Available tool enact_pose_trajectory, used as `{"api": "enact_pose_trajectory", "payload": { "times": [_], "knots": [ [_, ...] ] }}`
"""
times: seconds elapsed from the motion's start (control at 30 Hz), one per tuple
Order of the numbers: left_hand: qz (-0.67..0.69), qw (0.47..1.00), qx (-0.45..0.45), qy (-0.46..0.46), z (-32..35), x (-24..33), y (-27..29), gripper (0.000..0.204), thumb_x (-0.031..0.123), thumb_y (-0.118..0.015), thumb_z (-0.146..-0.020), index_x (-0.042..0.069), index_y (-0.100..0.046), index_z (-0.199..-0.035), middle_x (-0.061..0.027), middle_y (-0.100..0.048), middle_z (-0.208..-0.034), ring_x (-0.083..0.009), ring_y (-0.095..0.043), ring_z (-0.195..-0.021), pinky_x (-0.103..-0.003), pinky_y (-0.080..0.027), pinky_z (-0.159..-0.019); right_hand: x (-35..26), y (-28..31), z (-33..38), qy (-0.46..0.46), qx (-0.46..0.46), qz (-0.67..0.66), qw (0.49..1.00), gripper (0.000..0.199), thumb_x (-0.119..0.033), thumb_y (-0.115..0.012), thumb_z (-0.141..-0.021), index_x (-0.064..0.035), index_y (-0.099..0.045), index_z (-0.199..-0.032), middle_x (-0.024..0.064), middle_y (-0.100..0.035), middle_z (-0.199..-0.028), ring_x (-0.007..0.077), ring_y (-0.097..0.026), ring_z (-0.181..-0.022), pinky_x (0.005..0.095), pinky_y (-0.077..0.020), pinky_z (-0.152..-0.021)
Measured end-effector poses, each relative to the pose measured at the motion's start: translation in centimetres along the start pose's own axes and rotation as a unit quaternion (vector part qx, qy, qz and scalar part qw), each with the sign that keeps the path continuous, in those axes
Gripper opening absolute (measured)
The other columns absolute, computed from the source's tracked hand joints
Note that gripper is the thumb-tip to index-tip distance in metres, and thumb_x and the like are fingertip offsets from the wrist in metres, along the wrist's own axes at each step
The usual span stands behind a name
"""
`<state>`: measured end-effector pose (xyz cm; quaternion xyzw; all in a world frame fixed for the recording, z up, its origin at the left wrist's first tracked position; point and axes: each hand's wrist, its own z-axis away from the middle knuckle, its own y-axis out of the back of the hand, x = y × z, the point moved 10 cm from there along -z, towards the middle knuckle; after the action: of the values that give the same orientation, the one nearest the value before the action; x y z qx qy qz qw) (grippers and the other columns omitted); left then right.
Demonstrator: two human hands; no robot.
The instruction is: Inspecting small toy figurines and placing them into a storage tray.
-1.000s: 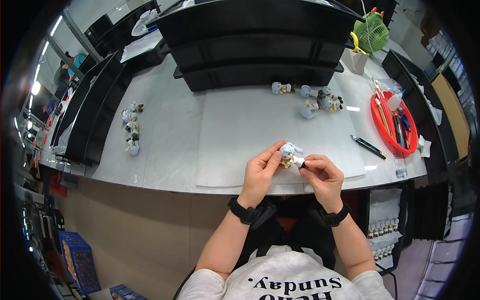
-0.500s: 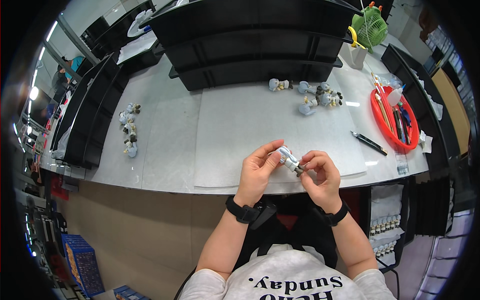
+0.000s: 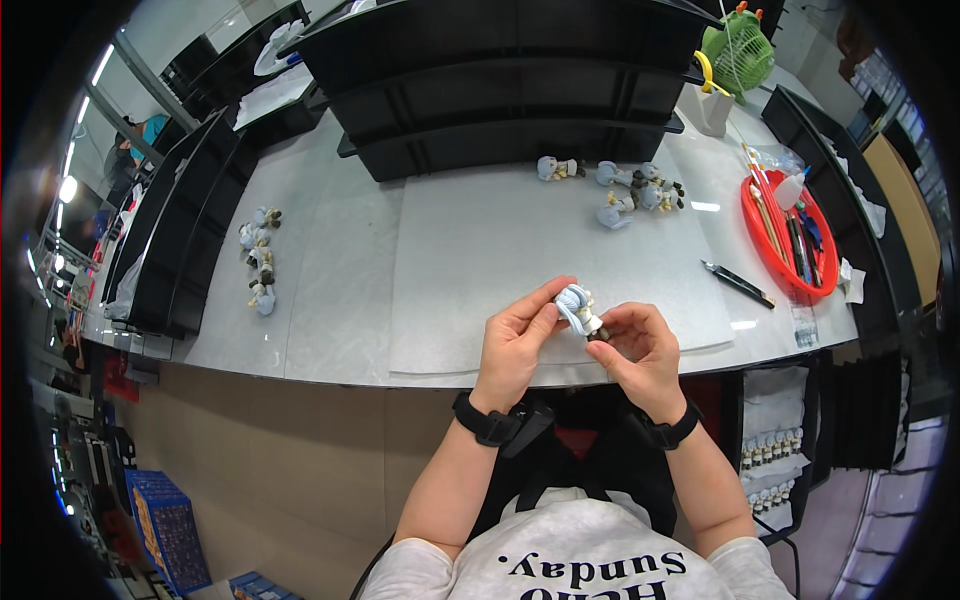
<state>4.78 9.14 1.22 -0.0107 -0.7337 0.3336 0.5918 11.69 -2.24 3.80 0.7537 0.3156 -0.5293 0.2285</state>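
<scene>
Both my hands hold one small figurine (image 3: 578, 308) with a pale blue head over the near edge of the white mat (image 3: 480, 260). My left hand (image 3: 518, 342) pinches its head end with thumb and fingers. My right hand (image 3: 640, 352) grips its lower, darker end. A black band sits on each wrist. More figurines of the same kind lie in a group (image 3: 632, 190) at the far side of the mat, and another row (image 3: 258, 258) lies at the left on the grey table.
Black shelf trays (image 3: 500, 90) stand at the back and along the left (image 3: 165, 250). A red tray (image 3: 790, 232) with brushes and tools sits at the right, a black pen-like tool (image 3: 737, 283) beside it. A green fan (image 3: 738, 45) stands far right. Blue crate (image 3: 165, 525) on the floor.
The figurine has been turned in my hands and brought slightly lower and nearer to the table's front edge. The view has shifted a little.
</scene>
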Motion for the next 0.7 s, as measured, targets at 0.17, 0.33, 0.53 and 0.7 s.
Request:
{"api": "enact_pose_trajectory", "payload": {
  "times": [0.17, 0.33, 0.53, 0.7],
  "knots": [
    [0.02, 1.0, -0.005, 0.004, 0.04, 0.01, -0.26, 0.03, 0.008, -0.041, -0.091, -0.001, -0.048, -0.119, -0.011, -0.053, -0.115, -0.0158, -0.053, -0.103, -0.029, -0.044, -0.087, 0.08, 0.14, 0.02, -0.003, 0.006, 0.004, 1.0, 0.036, -0.001, -0.071, -0.069, 0.0013, -0.051, -0.098, 0.0076, -0.057, -0.089, 0.0118, -0.058, -0.078, 0.0217, -0.0482, -0.067],
    [0.015, 1.0, -0.009, 0.008, 0.17, 0.07, -0.32, 0.031, 0.008, -0.039, -0.091, -0.002, -0.047, -0.119, -0.0138, -0.051, -0.118, -0.0193, -0.051, -0.105, -0.032, -0.043, -0.089, 0.14, 0.18, 0.09, 0.0, 0.006, 0.013, 1.0, 0.035, -0.001, -0.071, -0.068, 0.0013, -0.052, -0.097, 0.0073, -0.057, -0.089, 0.0113, -0.058, -0.078, 0.0212, -0.048, -0.066],
    [-0.005, 1.0, 0.0, 0.011, 0.29, 0.1, 0.1, 0.032, 0.004, -0.042, -0.088, -0.004, -0.046, -0.119, -0.0167, -0.051, -0.118, -0.0217, -0.051, -0.106, -0.035, -0.042, -0.09, 0.09, -0.03, 0.07, 0.0, 0.014, 0.031, 0.999, 0.034, -0.001, -0.071, -0.068, 0.0013, -0.053, -0.096, 0.0068, -0.058, -0.089, 0.011, -0.057, -0.077, 0.0209, -0.0475, -0.065],
    [-0.049, 0.998, -0.026, -0.008, 0.2, 0.33, -0.52, 0.032, -0.004, -0.049, -0.082, -0.004, -0.048, -0.115, -0.0168, -0.051, -0.116, -0.0213, -0.052, -0.105, -0.033, -0.041, -0.09, -0.44, -0.48, -0.29, -0.007, -0.026, 0.017, 1.0, 0.031, -0.004, -0.071, -0.07, 0.0013, -0.052, -0.094, 0.0069, -0.058, -0.089, 0.011, -0.057, -0.076, 0.0211, -0.047, -0.064]
  ]
}}
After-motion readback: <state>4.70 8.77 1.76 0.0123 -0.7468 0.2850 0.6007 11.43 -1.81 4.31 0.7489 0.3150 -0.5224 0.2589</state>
